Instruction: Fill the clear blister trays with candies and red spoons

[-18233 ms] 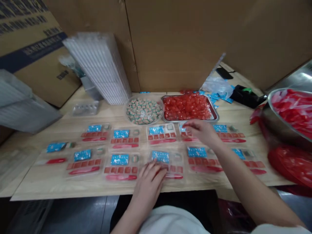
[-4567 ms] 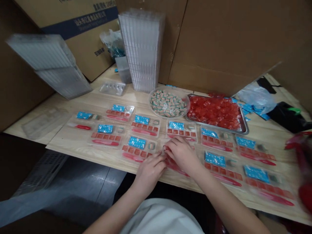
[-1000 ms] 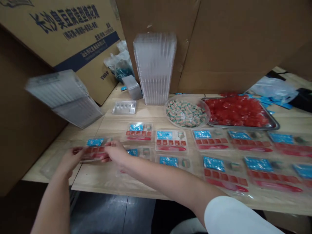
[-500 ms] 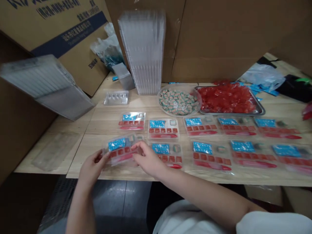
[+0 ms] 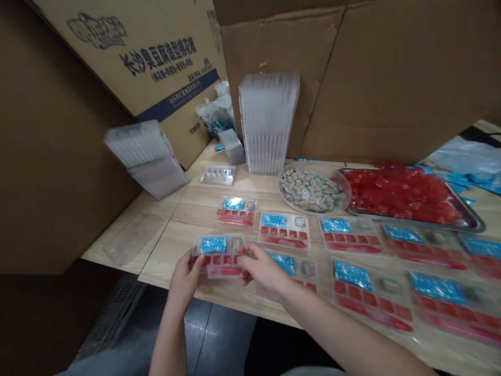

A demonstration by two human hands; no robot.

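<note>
Between my two hands is a clear plastic tray [image 5: 219, 259] near the front edge of the table. It carries a blue printed packet [image 5: 214, 245], a row of red-brown squares, a small wrapped piece at its upper right and a pinkish-red strip along the bottom. My left hand [image 5: 186, 277] grips the tray's left side, thumb on top. At the right side, my right hand [image 5: 260, 265] has its fingers closed on the edge. Just right of it lies another filled tray [image 5: 309, 268], partly covered by my right hand and forearm.
Several similar filled trays [image 5: 284, 230] lie in two rows. Behind them are a round bowl of small wrapped pieces [image 5: 313, 190] and a metal tray [image 5: 475, 223] heaped with red items. Clear plastic stacks [image 5: 268, 122] and cardboard boxes [image 5: 156, 62] stand at the back and left.
The view has swung left. The held tray, tilted before, now sits straighter, with both hands still on it. Its contents look the same.
</note>
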